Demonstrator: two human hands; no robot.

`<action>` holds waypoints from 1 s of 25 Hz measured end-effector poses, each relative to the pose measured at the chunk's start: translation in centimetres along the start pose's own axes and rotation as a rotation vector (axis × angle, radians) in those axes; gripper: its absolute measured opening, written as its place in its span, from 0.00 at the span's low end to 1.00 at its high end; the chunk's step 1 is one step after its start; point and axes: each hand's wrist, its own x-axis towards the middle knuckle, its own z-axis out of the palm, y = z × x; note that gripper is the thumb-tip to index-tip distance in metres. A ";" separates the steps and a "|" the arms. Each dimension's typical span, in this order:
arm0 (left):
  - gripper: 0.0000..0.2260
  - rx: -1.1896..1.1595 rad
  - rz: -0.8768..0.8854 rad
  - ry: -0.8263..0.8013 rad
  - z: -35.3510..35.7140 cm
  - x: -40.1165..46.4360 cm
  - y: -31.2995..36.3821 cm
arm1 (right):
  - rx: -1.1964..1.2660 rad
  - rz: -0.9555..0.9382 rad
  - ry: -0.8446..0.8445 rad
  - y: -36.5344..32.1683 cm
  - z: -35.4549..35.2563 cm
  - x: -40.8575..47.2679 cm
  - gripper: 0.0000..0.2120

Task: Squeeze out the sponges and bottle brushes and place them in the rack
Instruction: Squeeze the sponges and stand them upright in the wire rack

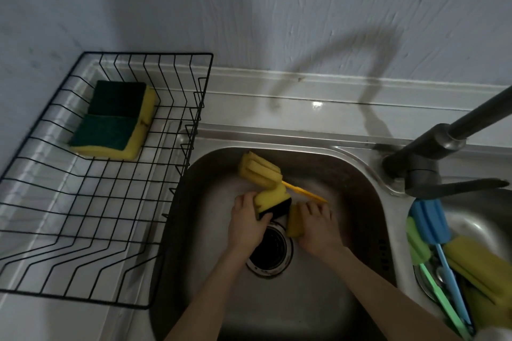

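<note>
Sponges clamped, one in each grip: left hand (246, 219) on sponge (273, 202), right hand (318, 225) on second sponge (293, 223), over sink (346, 163) drain. Rack (91, 202) lies left on bench, nearer left hand.

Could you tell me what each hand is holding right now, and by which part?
The left hand squeezes a yellow-and-black sponge around its end; the right hand grips a second yellow sponge along its side.

Two bare forearms reached forward and down from the lower edge, left hand (247, 223) curled with fingers and thumb clamped, right hand (318, 225) just beside it, palm down, fingers bent closed, wrists nearly level
</note>
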 end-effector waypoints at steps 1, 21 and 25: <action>0.22 0.011 0.006 0.005 -0.3 -0.3 0.1 | 0.019 0.009 0.002 -0.1 -0.1 -0.3 0.29; 0.22 -0.286 0.385 0.302 -11.9 -10.7 8.1 | 0.598 -0.225 0.365 -3.0 -12.9 -12.9 0.24; 0.22 -0.336 0.402 0.420 -15.2 -12.9 8.1 | 0.586 -0.297 0.453 -4.8 -14.8 -14.2 0.22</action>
